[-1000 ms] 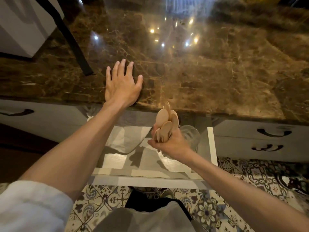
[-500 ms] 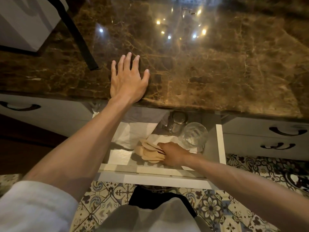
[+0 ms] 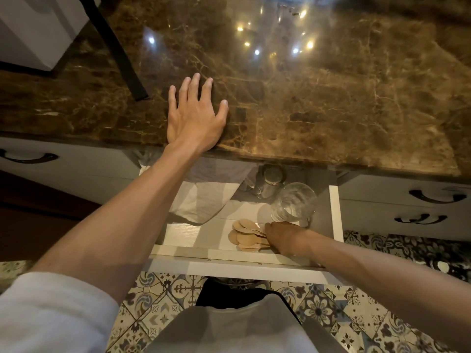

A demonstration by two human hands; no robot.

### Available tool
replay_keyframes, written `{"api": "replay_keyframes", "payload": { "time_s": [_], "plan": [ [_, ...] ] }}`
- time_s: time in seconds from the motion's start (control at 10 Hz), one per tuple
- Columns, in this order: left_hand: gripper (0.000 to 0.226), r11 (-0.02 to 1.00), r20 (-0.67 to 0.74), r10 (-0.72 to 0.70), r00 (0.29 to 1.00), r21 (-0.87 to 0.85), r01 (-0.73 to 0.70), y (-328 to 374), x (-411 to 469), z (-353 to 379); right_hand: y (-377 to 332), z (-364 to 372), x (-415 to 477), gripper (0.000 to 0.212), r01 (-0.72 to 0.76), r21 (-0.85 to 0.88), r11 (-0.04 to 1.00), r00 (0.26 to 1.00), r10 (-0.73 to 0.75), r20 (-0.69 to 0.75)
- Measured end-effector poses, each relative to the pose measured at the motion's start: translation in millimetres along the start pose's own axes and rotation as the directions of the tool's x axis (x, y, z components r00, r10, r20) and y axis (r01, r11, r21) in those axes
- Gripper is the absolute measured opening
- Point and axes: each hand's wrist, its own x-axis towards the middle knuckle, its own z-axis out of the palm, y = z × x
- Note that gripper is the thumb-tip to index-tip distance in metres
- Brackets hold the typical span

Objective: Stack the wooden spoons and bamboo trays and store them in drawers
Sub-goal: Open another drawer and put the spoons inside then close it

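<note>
Dim, warm light; ceiling lamps glare as white spots on the polished marble countertop (image 3: 318, 80); wide-angle bending at edges, soft focus

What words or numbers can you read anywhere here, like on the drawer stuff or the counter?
None: no words, numbers or labels show anywhere.
The wooden spoons under the right hand are plain.
The drinking glass and folded cloth in the open drawer carry no print.
The marble counter under the left hand shows only veins and light spots.
The floor tiles have patterns, not letters.
</note>
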Motion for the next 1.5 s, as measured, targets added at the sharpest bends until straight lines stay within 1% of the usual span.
{"api": "replay_keyframes", "payload": {
  "time_s": [0.1,0.2,0.3,0.5,0.6,0.7,0.8,0.9,1.0,1.1,1.2,1.3,1.4,1.5],
  "plan": [
    [0.060,1.000,-0.002,0.000,1.000,-0.001,0.000,0.5,0.3,-0.7,9.6,-0.4,-1.7,0.034,0.040,0.025,0.999,0.997,-0.041,0.071],
    [0.059,1.000,0.000,-0.001,1.000,-0.001,0.001,1.3,-0.3,-1.2,17.0,2.8,-2.8,0.036,0.043,0.083,0.996,0.994,-0.052,0.101],
    [0.059,1.000,0.009,0.001,1.000,-0.001,-0.001,1.8,-1.0,-3.8,21.2,12.1,-1.2,0.038,0.041,0.101,0.994,0.994,-0.051,0.098],
    [0.059,1.000,0.029,0.004,1.000,0.001,-0.004,3.1,-2.3,-5.1,17.6,15.1,-4.0,0.041,0.048,0.089,0.995,0.998,-0.052,0.044],
    [0.060,1.000,0.030,0.005,1.000,-0.002,-0.005,2.5,-2.3,-5.4,13.6,8.3,-10.3,0.040,0.010,0.137,0.990,0.999,-0.016,0.046],
    [0.060,1.000,0.026,0.011,1.000,-0.009,-0.010,1.7,-1.1,-5.4,3.1,-15.8,-30.1,0.039,-0.017,0.129,0.991,0.999,0.012,0.040],
    [0.061,1.000,0.022,0.008,1.000,-0.004,-0.007,0.8,-1.2,-5.1,-1.3,-41.2,-54.7,0.046,0.054,0.231,0.971,0.997,-0.038,-0.074],
    [0.061,1.000,0.013,0.007,1.000,0.011,-0.007,0.6,-1.6,-3.7,-9.0,-77.8,-105.5,0.038,0.413,0.735,0.537,0.878,-0.019,-0.479],
    [0.061,1.000,0.008,0.010,1.000,0.009,-0.010,0.4,-1.5,-3.2,-20.8,-85.9,-139.2,0.031,0.683,0.726,-0.081,0.724,0.201,-0.659],
    [0.061,1.000,0.015,0.012,1.000,0.006,-0.012,-0.5,-2.5,-3.9,-48.3,-59.9,-159.0,0.025,0.738,0.303,-0.603,0.655,0.536,-0.533],
    [0.061,1.000,0.023,0.014,1.000,0.005,-0.015,0.1,-2.8,-4.2,-67.3,-34.4,-160.4,0.014,0.757,0.120,-0.643,0.642,0.696,-0.320],
    [0.061,1.000,0.040,0.012,0.999,0.014,-0.013,1.2,-3.8,-3.9,-92.7,4.8,-156.4,0.011,0.704,0.007,-0.710,0.706,0.699,-0.117],
    [0.061,1.000,0.055,0.009,0.998,0.028,-0.010,1.2,-4.7,-3.0,-111.6,29.6,-150.0,0.016,0.609,-0.029,-0.793,0.792,0.610,-0.039],
    [0.062,0.999,0.066,0.005,0.998,0.042,-0.007,0.4,-6.3,-1.9,-135.3,58.4,-129.2,0.010,0.399,-0.110,-0.910,0.915,0.387,0.114]
  ]
}}
